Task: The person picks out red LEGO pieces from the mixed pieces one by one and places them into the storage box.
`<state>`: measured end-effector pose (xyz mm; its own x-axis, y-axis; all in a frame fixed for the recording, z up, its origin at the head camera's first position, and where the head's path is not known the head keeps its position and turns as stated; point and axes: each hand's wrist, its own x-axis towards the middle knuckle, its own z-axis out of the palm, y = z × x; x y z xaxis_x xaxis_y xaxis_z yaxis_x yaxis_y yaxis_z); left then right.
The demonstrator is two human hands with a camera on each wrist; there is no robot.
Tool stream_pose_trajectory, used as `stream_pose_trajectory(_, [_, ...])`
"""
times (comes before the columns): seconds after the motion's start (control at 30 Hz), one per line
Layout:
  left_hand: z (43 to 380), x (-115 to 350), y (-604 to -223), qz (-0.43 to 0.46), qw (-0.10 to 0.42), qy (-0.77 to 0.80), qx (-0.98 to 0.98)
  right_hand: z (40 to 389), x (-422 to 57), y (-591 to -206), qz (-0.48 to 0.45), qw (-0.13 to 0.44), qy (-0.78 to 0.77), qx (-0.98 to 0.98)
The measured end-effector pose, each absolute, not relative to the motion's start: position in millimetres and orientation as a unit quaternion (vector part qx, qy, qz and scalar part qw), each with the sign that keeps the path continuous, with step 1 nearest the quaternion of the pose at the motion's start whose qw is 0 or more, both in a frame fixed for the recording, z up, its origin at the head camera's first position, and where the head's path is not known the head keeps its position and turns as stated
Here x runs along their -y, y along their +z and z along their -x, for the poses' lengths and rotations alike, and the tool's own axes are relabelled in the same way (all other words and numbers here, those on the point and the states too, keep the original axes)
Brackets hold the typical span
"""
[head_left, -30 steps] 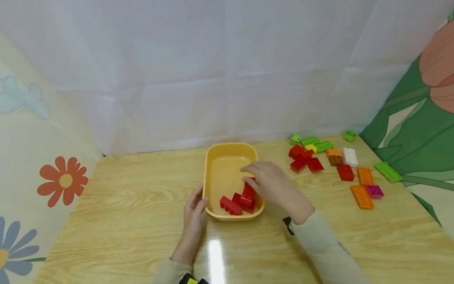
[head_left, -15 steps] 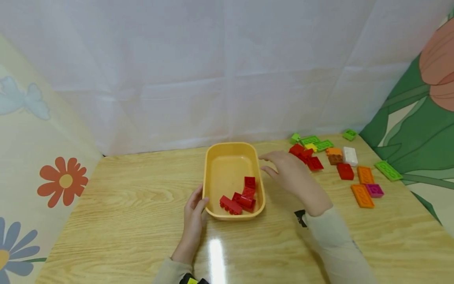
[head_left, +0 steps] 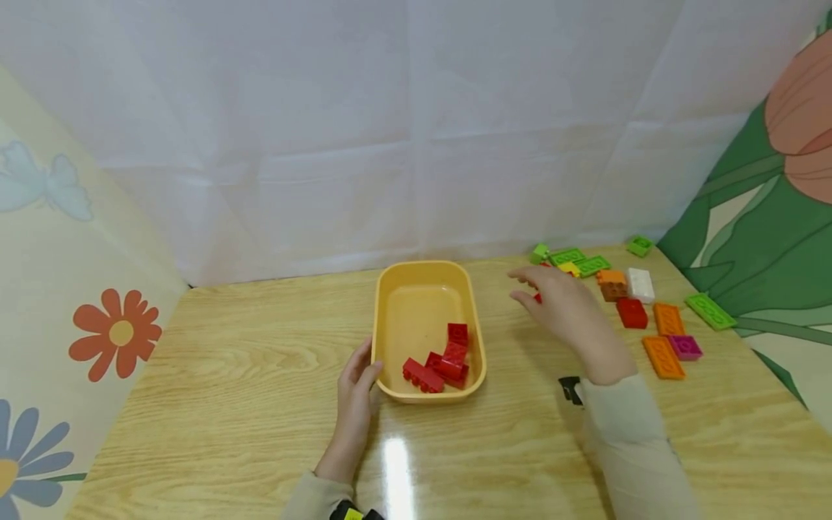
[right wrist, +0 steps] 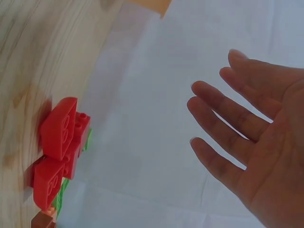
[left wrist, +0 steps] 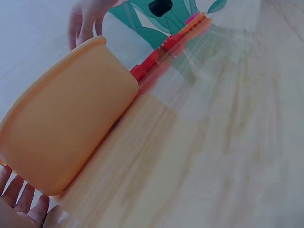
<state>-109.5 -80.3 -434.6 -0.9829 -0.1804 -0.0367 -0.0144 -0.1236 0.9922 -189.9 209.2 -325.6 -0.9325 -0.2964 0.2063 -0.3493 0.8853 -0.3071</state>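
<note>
My left hand (head_left: 354, 393) holds a yellow plastic tub (head_left: 409, 303) by its left wall, thumb at the rim and fingers along the outside. In the left wrist view, the fingertips (left wrist: 24, 197) touch the outer wall. Inside the tub, several red toy bricks (head_left: 448, 361) lie at the near right. To the right of the tub, my right hand (head_left: 572, 310) hovers with fingers spread and holds nothing. It partly hides a cluster of red bricks on the table in the head view; the right wrist view shows these red bricks (right wrist: 59, 137) apart from the fingers.
Beyond my right hand lie green plates (head_left: 593, 266), an orange and brown brick pair (head_left: 613, 285), a white brick (head_left: 640, 285), a single red brick (head_left: 632, 312), orange plates (head_left: 664, 357) and a magenta brick (head_left: 685, 347). A white cloth (head_left: 312, 144) hangs behind the table.
My right hand has left the tub and moved right toward the loose red bricks; the red bricks it was over stay in the tub. My left hand keeps its place.
</note>
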Motion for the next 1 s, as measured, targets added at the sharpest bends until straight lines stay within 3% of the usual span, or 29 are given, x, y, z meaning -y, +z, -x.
stream_pose_trajectory(0.27, [109, 81, -435, -0.077, 0.052, -0.746, 0.659, 196, -224, -328, -0.153, 0.064, 0.171, 0.971])
stream_pose_trajectory(0.6, [109, 81, -435, -0.070, 0.050, -0.753, 0.652, 202, -242, -330, -0.112, -0.003, 0.183, 0.977])
stream_pose_trajectory(1.0, [110, 80, -435, -0.071, 0.060, -0.752, 0.653, 209, -253, -345, -0.111, -0.008, 0.177, 0.978])
